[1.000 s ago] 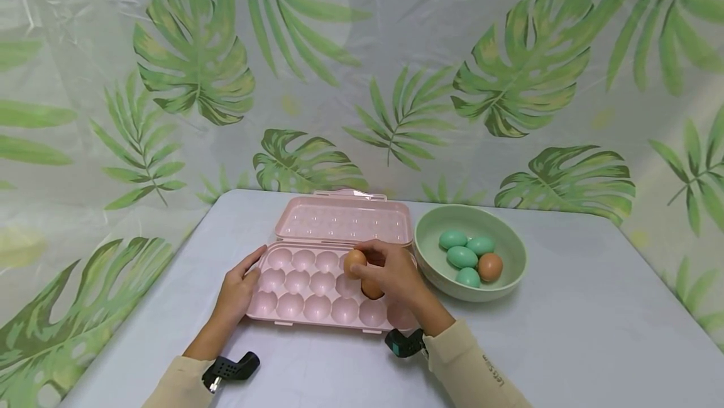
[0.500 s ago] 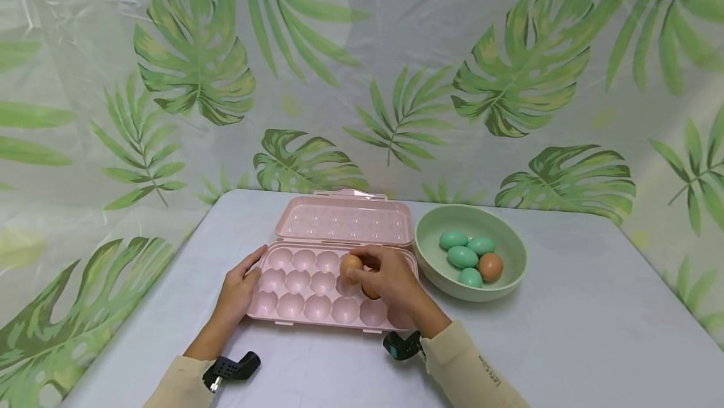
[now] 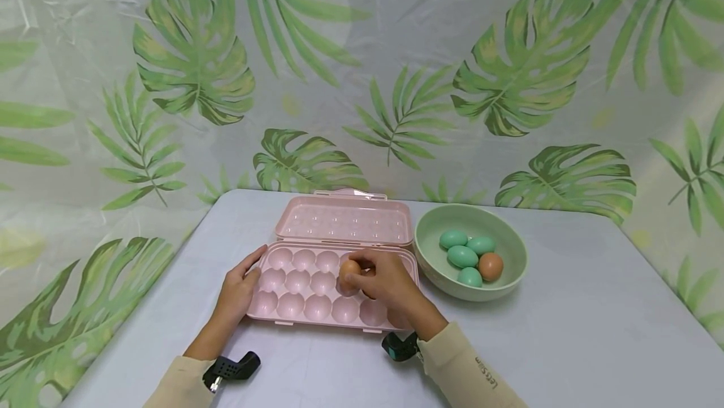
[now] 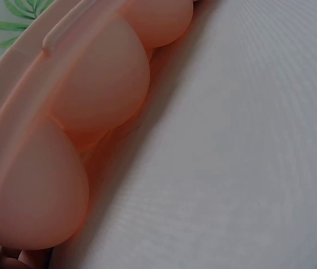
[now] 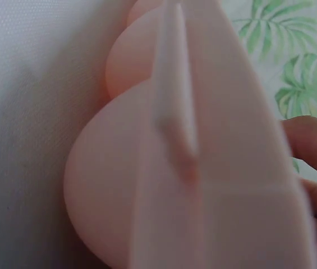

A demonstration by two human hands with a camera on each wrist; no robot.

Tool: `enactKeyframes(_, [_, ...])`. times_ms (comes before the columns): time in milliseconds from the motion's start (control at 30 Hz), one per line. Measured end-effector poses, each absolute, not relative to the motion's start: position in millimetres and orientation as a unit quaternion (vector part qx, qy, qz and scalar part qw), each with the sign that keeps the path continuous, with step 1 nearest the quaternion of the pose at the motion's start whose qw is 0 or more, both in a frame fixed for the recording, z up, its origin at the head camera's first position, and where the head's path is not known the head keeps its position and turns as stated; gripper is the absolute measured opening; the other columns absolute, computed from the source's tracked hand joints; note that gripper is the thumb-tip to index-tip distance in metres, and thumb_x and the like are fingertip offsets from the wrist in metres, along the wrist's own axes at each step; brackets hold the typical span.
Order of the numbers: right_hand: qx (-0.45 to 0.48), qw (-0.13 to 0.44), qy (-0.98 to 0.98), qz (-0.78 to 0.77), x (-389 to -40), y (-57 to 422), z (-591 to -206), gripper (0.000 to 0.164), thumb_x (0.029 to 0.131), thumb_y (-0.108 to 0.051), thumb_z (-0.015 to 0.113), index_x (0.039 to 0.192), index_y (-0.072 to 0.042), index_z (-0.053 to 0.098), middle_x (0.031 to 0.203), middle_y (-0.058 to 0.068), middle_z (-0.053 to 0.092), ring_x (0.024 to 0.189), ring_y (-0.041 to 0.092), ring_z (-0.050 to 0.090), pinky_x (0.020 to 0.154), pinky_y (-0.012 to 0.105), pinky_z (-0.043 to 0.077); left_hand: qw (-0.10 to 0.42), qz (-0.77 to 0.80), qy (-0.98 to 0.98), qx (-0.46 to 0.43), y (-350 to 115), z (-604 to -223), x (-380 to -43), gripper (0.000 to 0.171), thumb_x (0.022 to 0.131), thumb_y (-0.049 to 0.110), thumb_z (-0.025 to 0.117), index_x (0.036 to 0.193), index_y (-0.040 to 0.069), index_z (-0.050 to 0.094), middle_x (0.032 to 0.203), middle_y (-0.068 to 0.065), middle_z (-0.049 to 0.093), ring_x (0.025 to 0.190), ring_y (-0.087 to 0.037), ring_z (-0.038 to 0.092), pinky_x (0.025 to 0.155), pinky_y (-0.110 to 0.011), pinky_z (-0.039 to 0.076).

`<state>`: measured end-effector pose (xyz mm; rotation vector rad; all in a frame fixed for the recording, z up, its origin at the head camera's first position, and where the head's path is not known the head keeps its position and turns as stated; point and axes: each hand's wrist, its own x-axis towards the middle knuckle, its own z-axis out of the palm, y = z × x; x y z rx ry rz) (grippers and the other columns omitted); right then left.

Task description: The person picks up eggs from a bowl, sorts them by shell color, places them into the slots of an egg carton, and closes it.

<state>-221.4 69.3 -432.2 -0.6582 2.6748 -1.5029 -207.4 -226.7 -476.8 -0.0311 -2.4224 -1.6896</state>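
Note:
In the head view, my right hand [image 3: 396, 279] pinches a brown egg [image 3: 349, 271] between thumb and fingers, low over a middle-row cup of the pink egg tray [image 3: 303, 322]. Beneath the same hand, a second brown egg is mostly hidden. My left hand [image 3: 235, 292] holds the tray's left edge, thumb at the rim. The left wrist view shows rounded cups [image 4: 102, 78] from the side, with a bit of fingers low at the left. In the right wrist view, the tray's rim [image 5: 242, 168] stands before blurred fingers [image 5: 315, 145].
The tray's pink lid [image 3: 345, 219] lies folded back behind it. To the right stands a light green bowl [image 3: 511, 241] holding several green eggs [image 3: 462, 257] and one brown egg. A leaf-print sheet [image 3: 396, 112] hangs behind the white table [image 3: 571, 307].
My right hand has moved slightly left and lowered the pinched egg from the back row toward a middle-row cup. The left hand and tray stay put.

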Motion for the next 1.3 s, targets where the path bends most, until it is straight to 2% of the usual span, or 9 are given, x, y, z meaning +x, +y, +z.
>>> enactKeyframes(433, [-0.203, 0.007, 0.882, -0.425, -217.6, 68.6, -431.3, 0.037, 0.083, -0.024, 0.075, 0.117, -0.012, 0.069, 0.099, -0.005, 0.067, 0.087, 0.011, 0.059, 0.081, 0.031, 0.050, 0.090, -0.566, -0.820, -0.003, -225.8, -476.0, -208.0, 0.045, 0.100, 0.007, 0.040, 0.144, 0.005, 0.044, 0.151, -0.009, 0.039, 0.143, -0.024, 0.026, 0.116, -0.043, 0.020])
enactKeyframes(967, [-0.220, 0.005, 0.893, -0.393, -215.2, 69.9, -430.7, 0.030, 0.086, -0.028, 0.072, 0.113, -0.016, 0.068, 0.093, -0.009, 0.066, 0.080, 0.007, 0.059, 0.077, 0.029, 0.050, 0.087, -0.563, -0.822, 0.004, -225.8, -476.0, -207.3, 0.045, 0.100, 0.008, 0.040, 0.144, 0.005, 0.044, 0.151, -0.008, 0.039, 0.143, -0.024, 0.026, 0.116, -0.043, 0.020])
enactKeyframes(1300, [-0.229, 0.006, 0.889, -0.397, -217.8, 70.7, -428.7, 0.035, 0.086, -0.026, 0.073, 0.117, -0.009, 0.068, 0.101, -0.003, 0.068, 0.086, 0.009, 0.062, 0.082, 0.029, 0.053, 0.092, -0.562, -0.822, -0.002, -227.2, -477.0, -209.1, 0.045, 0.100, 0.007, 0.040, 0.144, 0.005, 0.044, 0.150, -0.008, 0.040, 0.143, -0.023, 0.026, 0.116, -0.042, 0.020])
